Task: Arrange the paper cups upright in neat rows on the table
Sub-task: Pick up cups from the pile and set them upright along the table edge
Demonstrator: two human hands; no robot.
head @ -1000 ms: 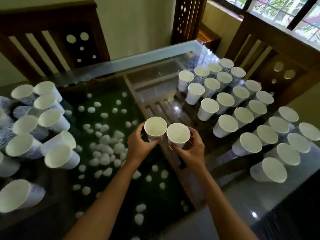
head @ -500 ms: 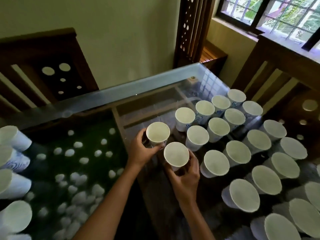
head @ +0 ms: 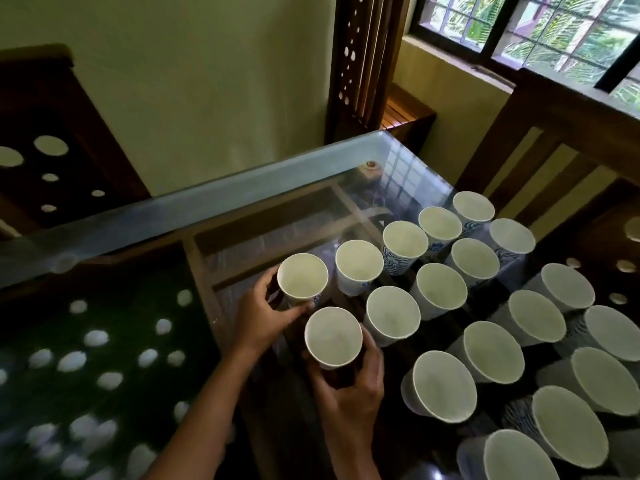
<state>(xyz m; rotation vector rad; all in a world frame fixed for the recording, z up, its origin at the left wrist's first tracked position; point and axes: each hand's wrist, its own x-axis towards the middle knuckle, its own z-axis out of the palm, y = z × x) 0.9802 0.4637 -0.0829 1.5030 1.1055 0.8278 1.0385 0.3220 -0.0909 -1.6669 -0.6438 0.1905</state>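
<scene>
My left hand (head: 263,315) grips a white paper cup (head: 302,277) upright at the left end of the far row. Just in front of it, my right hand (head: 349,389) is wrapped round a second upright cup (head: 333,337) at the left end of the nearer row. Both cups sit low over the glass table (head: 242,199); whether their bases touch it is hidden. To their right, several upright white cups with blue patterns (head: 393,315) stand in rows that run toward the right edge.
Wooden chair backs stand at the far left (head: 52,161) and at the right (head: 554,150) of the table. White pebbles (head: 97,337) lie on a green bed under the glass at the left. A window (head: 536,26) is at the upper right.
Both hands have carried their cups forward and to the right, up to the left ends of the rows. The view has swung right, so the loose cups on the left are out of sight.
</scene>
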